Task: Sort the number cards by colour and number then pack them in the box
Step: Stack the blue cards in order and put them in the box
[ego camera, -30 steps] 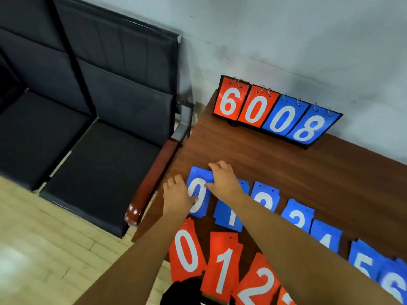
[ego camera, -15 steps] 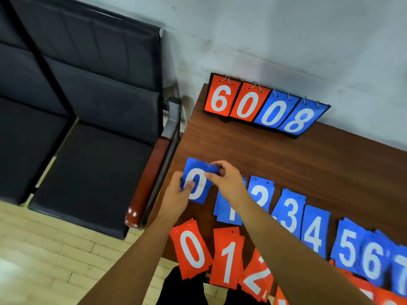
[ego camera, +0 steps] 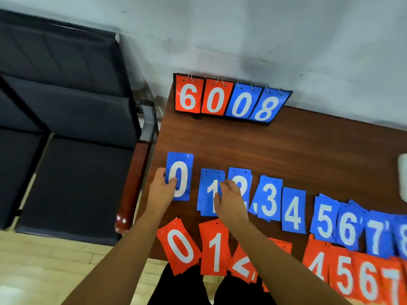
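Blue number cards lie in a row on the brown table (ego camera: 286,146), from 0 at the left to 8 at the right edge. Red cards form a second row nearer me. My left hand (ego camera: 161,190) pinches the blue 0 cards (ego camera: 181,172) at their left edge, thumb on the face. My right hand (ego camera: 230,198) rests with curled fingers on the blue 1 stack (ego camera: 208,190), partly covering the blue 2 (ego camera: 241,175). Whether it grips the cards is unclear. The red 0 (ego camera: 179,245) and red 1 (ego camera: 217,247) overhang the table's near edge.
A flip scoreboard (ego camera: 229,100) showing 6, 0, 0, 8 stands at the table's back against the wall. Black waiting chairs (ego camera: 72,128) with a wooden armrest (ego camera: 134,181) sit close to the table's left edge. A pale object (ego camera: 403,177) shows at the right edge.
My right hand has let go of the blue 0 cards and moved right onto the blue 1 stack. My left hand still holds the blue 0 cards.
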### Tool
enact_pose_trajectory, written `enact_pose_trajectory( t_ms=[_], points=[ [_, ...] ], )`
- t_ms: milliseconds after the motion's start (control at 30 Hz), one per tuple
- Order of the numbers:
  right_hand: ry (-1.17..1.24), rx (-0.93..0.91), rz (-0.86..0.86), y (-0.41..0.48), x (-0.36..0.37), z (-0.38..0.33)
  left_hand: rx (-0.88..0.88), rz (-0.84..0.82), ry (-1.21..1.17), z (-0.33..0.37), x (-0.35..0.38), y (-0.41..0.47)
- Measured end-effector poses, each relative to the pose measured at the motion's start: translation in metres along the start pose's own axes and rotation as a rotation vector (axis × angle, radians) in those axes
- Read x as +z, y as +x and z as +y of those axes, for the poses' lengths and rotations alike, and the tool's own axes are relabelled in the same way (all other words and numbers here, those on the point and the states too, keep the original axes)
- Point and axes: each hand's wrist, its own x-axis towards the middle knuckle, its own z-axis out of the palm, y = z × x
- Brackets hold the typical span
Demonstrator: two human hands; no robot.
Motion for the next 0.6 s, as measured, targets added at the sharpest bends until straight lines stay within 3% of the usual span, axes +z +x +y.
enact_pose_trajectory(
  t_ms=[133, 267, 400, 467, 600],
  points=[
    [-0.211, -0.054, -0.124, 0.003, 0.025, -0.008, 0.009, 0.011, 0.052, -0.010, -0.001, 0.007],
    [-0.240, -0.101, -0.095, 0.007, 0.039, -0.018, -0.013, -0.016, -0.019, -0.016, -0.004, 0.008],
    [-0.104, 0.139, 0.099, 0.018, 0.037, -0.028, -0.193, -0.059, -0.373, -0.024, -0.009, 0.010],
    [-0.100, 0.272, 0.059, 0.025, 0.036, -0.035, -0.244, -0.065, -0.461, -0.028, -0.012, 0.010],
    [-0.165, 0.383, -0.052, 0.031, 0.041, -0.057, -0.259, -0.014, -0.397, -0.032, -0.018, 0.008]
  ],
)
